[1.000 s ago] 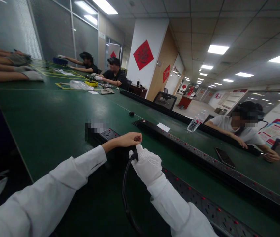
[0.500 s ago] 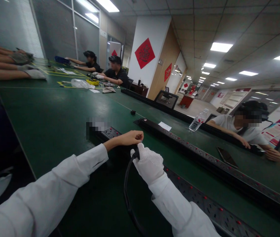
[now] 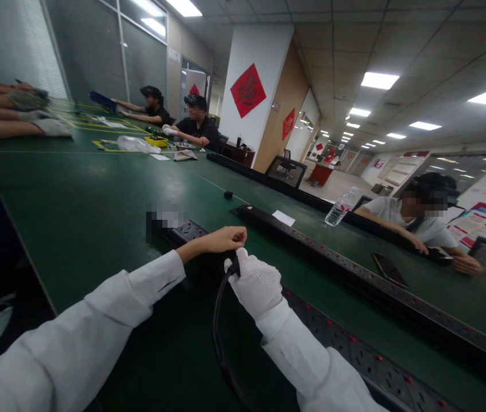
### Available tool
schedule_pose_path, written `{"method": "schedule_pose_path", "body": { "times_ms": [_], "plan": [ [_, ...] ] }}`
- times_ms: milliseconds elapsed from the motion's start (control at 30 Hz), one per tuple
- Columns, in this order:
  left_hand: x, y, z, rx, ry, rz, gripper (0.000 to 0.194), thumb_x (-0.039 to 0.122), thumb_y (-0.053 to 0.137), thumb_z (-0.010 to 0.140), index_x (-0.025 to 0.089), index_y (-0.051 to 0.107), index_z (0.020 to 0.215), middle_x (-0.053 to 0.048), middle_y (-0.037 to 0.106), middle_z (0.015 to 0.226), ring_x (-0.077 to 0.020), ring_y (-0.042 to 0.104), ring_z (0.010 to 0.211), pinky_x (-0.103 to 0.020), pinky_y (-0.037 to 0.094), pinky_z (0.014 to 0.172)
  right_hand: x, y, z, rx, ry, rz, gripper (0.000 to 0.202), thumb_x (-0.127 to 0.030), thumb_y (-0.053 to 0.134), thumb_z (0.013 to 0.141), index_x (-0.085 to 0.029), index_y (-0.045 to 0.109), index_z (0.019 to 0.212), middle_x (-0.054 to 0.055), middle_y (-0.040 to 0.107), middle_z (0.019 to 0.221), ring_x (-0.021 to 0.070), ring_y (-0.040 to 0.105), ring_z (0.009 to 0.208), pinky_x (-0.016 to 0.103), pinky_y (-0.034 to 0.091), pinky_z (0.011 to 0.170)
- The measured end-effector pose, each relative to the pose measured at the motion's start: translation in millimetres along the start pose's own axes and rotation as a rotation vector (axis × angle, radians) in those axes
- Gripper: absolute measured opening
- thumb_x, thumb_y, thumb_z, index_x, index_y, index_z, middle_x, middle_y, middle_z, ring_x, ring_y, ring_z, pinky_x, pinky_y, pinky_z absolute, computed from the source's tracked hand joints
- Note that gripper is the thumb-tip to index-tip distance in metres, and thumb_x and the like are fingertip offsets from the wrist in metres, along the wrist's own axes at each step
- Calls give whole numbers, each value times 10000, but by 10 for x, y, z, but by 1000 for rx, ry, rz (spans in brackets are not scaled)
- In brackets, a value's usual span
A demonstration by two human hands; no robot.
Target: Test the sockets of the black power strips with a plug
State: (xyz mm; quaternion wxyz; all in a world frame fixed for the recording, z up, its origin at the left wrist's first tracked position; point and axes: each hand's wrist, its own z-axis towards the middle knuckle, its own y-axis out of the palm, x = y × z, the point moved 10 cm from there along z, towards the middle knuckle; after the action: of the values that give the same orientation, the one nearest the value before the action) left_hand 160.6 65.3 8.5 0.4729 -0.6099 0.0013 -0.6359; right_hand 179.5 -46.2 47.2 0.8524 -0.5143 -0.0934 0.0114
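Black thick cable has its end gripped in the right hand, which wears a white glove with a dotted texture; from there it bends down toward the bottom edge of the view. The bare left hand, fingers curled in, lies over the long black power strip just beside the glove; whether it pinches anything cannot be told. The strip, set with sockets and small red parts, passes beneath both hands, slanting from upper left to lower right on the dark green tabletop.

Beyond it, a second long black strip lies roughly parallel, with a small black block near its far end and a white paper slip beside it. Farther right are a clear plastic bottle, upright but tilted in view, a dark flat phone and a person in a white shirt. Toward the far left lie a crumpled clear plastic bag and a yellow tray.
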Motion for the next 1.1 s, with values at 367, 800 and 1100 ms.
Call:
{"method": "schedule_pose_path", "body": {
  "times_ms": [367,800,1100],
  "plan": [
    [3,16,2,-13,-38,-18,68,150,456,682,147,444,748,21,489,699,-93,453,628,-209,380,597,6,-9,-18,13,-3,28,332,-443,261,869,-225,490,970,12,589,705,128,559,574,220,221,461],
    [74,0,-4,-26,-28,13,134,118,417,661,138,523,740,13,530,677,-97,477,626,-196,368,584,-12,1,-8,0,-13,-7,338,-443,265,868,-212,484,983,27,609,719,124,561,577,203,258,478],
    [92,0,1,-38,-10,111,159,149,423,680,137,575,725,5,572,697,-109,504,656,-202,377,630,-8,-14,-5,5,-3,14,327,-435,267,870,-214,486,970,21,597,714,126,560,575,208,237,465]
  ]
}}
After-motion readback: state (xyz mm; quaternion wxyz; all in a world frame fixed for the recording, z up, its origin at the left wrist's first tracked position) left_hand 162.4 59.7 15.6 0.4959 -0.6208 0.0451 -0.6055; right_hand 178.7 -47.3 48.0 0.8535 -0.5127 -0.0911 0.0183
